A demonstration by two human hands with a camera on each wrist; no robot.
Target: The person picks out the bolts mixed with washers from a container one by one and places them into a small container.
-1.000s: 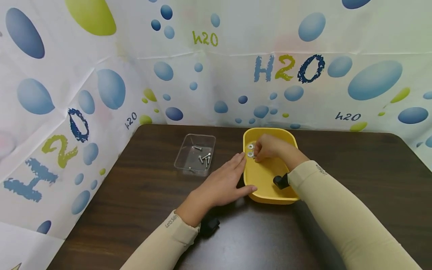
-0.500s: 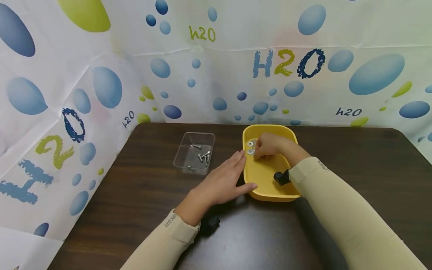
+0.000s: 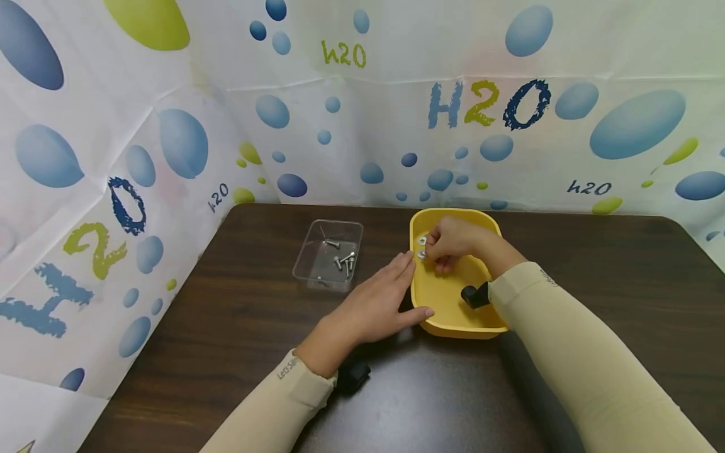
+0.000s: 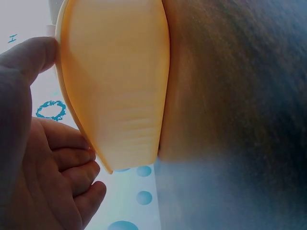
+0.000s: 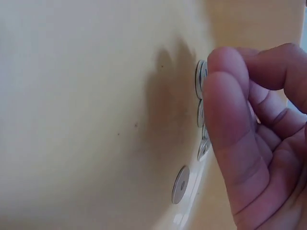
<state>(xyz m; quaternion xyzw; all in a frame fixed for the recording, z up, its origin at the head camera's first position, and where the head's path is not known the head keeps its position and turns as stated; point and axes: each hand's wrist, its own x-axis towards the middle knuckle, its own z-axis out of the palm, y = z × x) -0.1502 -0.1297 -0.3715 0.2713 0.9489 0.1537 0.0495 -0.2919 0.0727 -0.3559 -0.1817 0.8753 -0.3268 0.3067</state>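
A yellow tray (image 3: 453, 299) stands on the dark table. My left hand (image 3: 370, 308) lies along its left side with fingers extended, fingertips and thumb touching the rim, as the left wrist view also shows. Inside the tray, my right hand (image 3: 459, 242) has thumb and index finger brought together in a pinch at the left wall. The pinch meets a washer (image 5: 199, 79) that sits stacked on another; the fingertips hide part of it. More flat metal washers lie in a row, with one washer (image 5: 181, 185) a little apart, all on the tray's floor.
A clear plastic box (image 3: 308, 251) with several small screws (image 3: 345, 260) stands left of the tray, beyond my left hand. Behind the dark wooden table (image 3: 238, 302) hangs a white sheet with blue and green drops. A black wrist camera (image 3: 474, 296) overhangs the tray.
My right fingertips have moved slightly and now meet over the nearer washer at the left wall. My left hand stays on the tray's rim. The head view has shifted a little.
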